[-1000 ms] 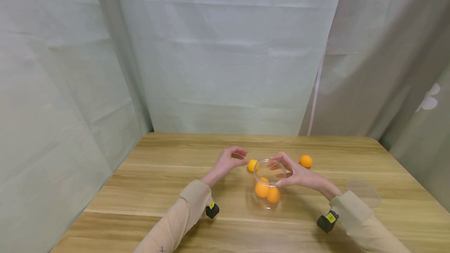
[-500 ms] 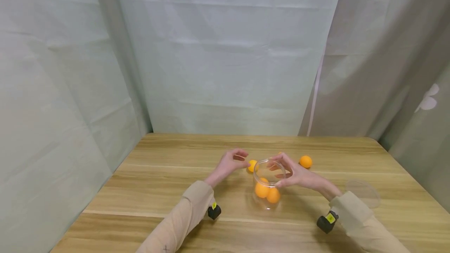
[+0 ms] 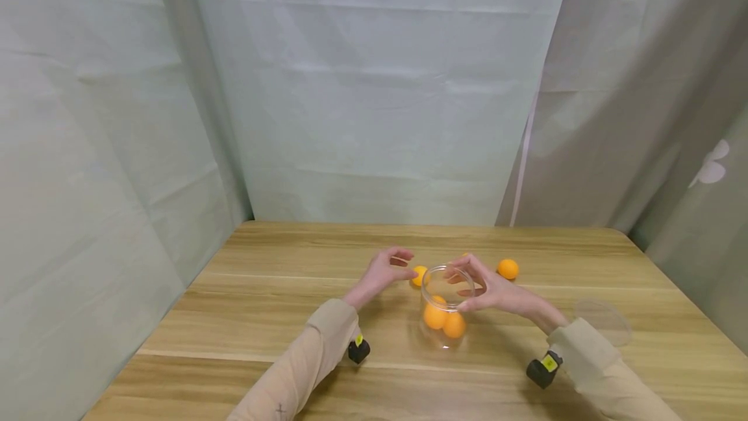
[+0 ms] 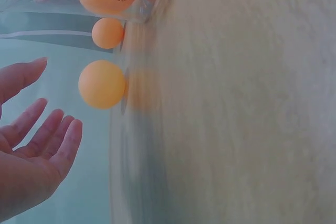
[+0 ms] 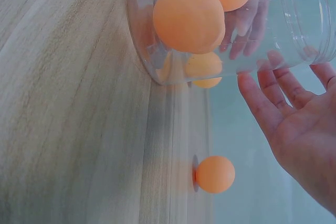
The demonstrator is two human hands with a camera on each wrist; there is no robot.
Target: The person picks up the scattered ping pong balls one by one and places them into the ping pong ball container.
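Observation:
A clear plastic jar (image 3: 444, 336) stands upright on the wooden table (image 3: 280, 278), with two orange balls (image 3: 435, 316) showing in it. My right hand (image 3: 476, 291) grips the jar at its rim, thumb on the near side and fingers on the far wall; in the right wrist view the fingers (image 5: 262, 98) lie against the jar (image 5: 294, 30). My left hand (image 3: 400, 265) hovers with fingers loosely spread just left of a loose orange ball (image 3: 418, 275). The left wrist view shows that ball (image 4: 101, 84) a short gap away from the left hand's fingertips (image 4: 71, 135).
Another orange ball (image 3: 508, 269) lies right of the jar, and one more (image 3: 465, 255) peeks out behind my right hand. A clear round lid (image 3: 604, 320) lies flat at the right. Grey-green curtains enclose the table's back and sides.
My left hand has crept slightly right, closer to the loose ball. The jar and my right hand have stayed where they were.

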